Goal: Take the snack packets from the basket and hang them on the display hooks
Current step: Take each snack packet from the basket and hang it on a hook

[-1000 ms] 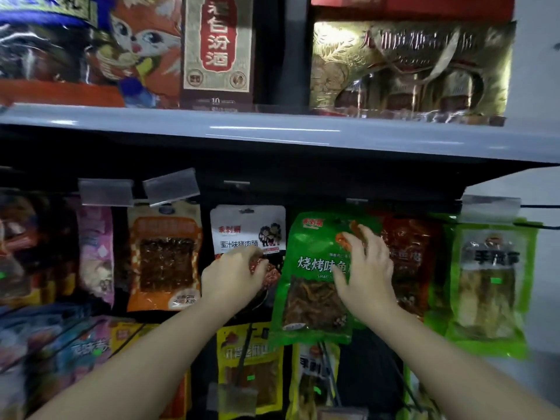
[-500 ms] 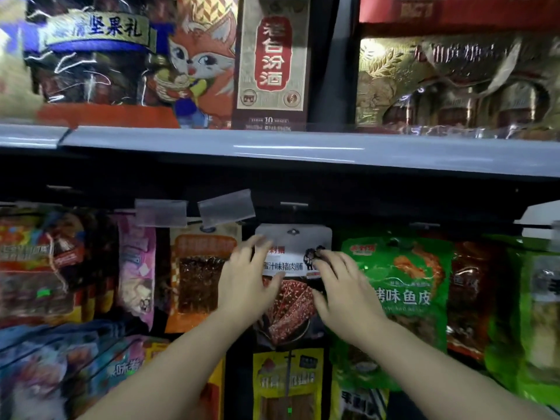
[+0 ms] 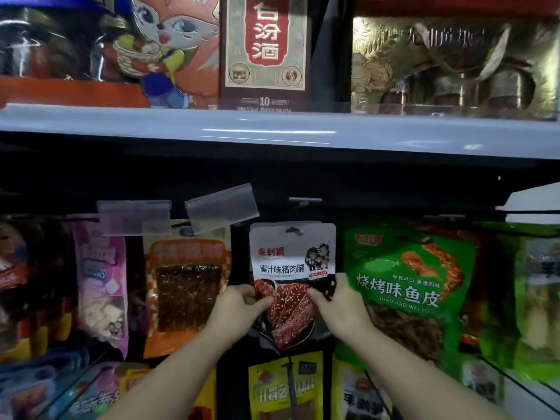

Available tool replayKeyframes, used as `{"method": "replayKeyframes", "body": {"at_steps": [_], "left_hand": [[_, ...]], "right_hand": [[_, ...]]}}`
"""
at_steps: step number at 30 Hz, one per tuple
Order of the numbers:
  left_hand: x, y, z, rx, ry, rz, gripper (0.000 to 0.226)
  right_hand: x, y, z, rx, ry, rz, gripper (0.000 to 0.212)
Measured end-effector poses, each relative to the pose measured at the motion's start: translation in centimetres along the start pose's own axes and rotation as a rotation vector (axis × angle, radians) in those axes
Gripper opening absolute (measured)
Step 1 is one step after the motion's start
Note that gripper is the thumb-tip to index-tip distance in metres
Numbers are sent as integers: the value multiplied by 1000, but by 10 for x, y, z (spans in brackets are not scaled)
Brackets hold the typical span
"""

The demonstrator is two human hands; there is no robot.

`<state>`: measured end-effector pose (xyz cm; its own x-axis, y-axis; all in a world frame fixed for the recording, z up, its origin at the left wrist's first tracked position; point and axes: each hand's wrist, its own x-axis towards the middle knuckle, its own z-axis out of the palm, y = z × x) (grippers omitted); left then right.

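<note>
Both hands are on one packet. Working left to right: a pink packet (image 3: 101, 283) and an orange jerky packet (image 3: 186, 289) hang on the hook rail under the grey shelf (image 3: 272, 131), each behind a clear price-tag holder (image 3: 135, 218). Next, the left hand (image 3: 239, 310) pinches the left edge of the white pork jerky packet (image 3: 292, 256), thumb on the printed face and fingers curled behind. The right hand (image 3: 342, 301) pinches its right edge the same way, at about mid height. The packet hangs upright between the orange packet and a green fish-skin packet (image 3: 406, 286), its hang hole near the top looks threaded on a display hook (image 3: 303, 203), though the dark rail makes that hard to confirm. No basket is in view.

The pouch looks light and thin, a glossy film that would flex and slide between fingers, with flat stiff slices inside. I judge the side seams to be the best hold for squaring it up; for re-hanging, a grip nearer the top header would steady the hole against the hook tip.
</note>
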<state>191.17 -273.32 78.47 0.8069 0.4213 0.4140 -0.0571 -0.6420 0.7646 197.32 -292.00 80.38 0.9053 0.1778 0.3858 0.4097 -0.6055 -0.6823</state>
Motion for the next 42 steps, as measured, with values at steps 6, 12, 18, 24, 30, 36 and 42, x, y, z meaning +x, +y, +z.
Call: {"method": "replayKeyframes", "body": {"at_steps": [6,12,18,24,30,36,42], "left_hand": [[19,-12,5,1,56,-32,40],[39,-17,9,31,111,-72,32],[48,-19,12,121,149,-32,31],[35,-26,5,160,187,68,19],[16,-25,-9,224,206,174,21],[0,-18,-19,535,314,380,19],[-1,-25,-9,890,218,787,29]], "right_hand": [[13,-3,10,-23,8,25,48],[33,-7,27,80,9,81,38],[42,-6,38,128,34,108,31],[24,-3,37,112,64,45,36],[-17,3,36,45,71,-156,78],[-46,14,23,-244,78,-469,55],[-74,33,-2,-553,52,-748,33]]}}
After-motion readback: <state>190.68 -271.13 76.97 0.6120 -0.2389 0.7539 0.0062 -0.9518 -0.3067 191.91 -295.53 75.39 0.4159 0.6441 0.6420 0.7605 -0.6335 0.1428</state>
